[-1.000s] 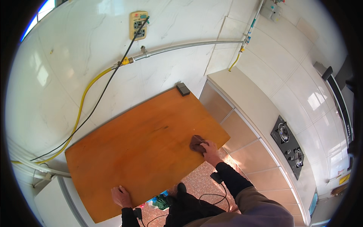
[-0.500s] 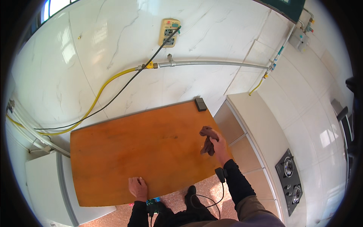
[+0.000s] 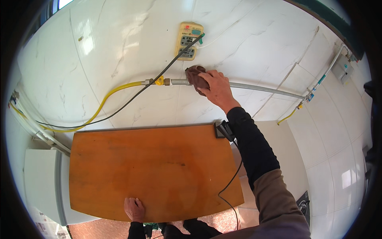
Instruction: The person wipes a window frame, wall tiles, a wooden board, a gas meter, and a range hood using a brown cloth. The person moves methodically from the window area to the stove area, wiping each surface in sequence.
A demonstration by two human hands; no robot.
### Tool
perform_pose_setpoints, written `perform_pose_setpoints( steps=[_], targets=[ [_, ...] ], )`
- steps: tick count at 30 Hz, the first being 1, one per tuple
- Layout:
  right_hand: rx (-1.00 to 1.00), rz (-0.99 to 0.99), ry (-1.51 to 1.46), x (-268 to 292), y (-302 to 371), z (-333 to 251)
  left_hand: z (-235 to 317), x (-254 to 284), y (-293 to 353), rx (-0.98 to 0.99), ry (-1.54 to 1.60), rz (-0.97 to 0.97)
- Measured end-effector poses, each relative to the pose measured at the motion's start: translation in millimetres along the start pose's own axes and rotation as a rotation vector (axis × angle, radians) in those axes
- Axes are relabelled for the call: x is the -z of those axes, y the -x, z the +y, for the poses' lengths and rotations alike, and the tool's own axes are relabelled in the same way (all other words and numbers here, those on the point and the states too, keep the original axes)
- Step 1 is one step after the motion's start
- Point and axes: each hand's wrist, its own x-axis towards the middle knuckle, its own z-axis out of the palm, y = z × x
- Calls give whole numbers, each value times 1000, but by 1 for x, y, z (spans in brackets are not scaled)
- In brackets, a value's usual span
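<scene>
A brown cloth (image 3: pixel 195 79) is bunched in my right hand (image 3: pixel 217 89). It lies against the grey metal pipe (image 3: pixel 262 90) on the tiled wall, just right of a yellow valve (image 3: pixel 159 80). The cloth covers part of the pipe and its bracket. My right arm reaches out over the right side of the brown wooden table (image 3: pixel 155 167). Near the table's front edge rests my left hand (image 3: pixel 134 209), its fingers curled and nothing seen in them.
A yellow hose (image 3: pixel 104 101) and a black cable run along the wall left of the valve. Above the cloth is a beige socket block (image 3: pixel 189 41). A black box (image 3: pixel 219 130) sits at the table's back right corner. At left stands a white cabinet (image 3: pixel 41 183).
My right hand has carried the cloth from above the table's right side up and forward to the wall pipe. My left hand stays at the table's front edge. The view has tilted upward.
</scene>
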Motion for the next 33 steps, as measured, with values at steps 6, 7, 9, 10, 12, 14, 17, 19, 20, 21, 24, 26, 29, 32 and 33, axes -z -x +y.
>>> perform_pose_setpoints(
  steps=[6,7,9,10,12,14,17,19,20,21,24,26,29,32,33],
  targets=[
    [-29,-177,91,8,-20,6,3,-1,0,14,-16,4],
    [-38,-208,108,8,-23,4,3,-1,-1,5,-36,10],
    [-56,-246,163,6,-29,-1,3,-1,-1,19,-59,-9],
    [-63,-254,203,4,-31,-4,2,-2,-2,43,-74,-36],
    [-72,-277,265,4,-34,-8,2,-2,-1,45,-45,-27],
    [-78,-300,299,2,-35,-12,1,-3,0,47,-32,-29],
    [-73,-237,284,0,-33,-15,-1,0,0,27,-26,-27],
    [-71,-210,285,-3,-32,-14,0,0,0,15,-10,-30],
    [-74,-204,291,-5,-31,-14,1,1,1,4,-5,-16],
    [-96,-208,294,-7,-32,-13,1,2,0,-13,-10,-9],
    [-83,-169,300,-10,-30,-12,2,3,0,-32,-15,-5],
    [-71,-151,279,-10,-29,-13,2,4,0,-40,-17,-3],
    [-55,-134,256,-10,-27,-12,2,2,0,-42,-25,15],
    [-30,-121,231,-10,-25,-7,9,-8,4,27,-35,47],
    [-31,-128,228,-10,-24,-5,15,-12,7,63,-33,57]
  ],
)
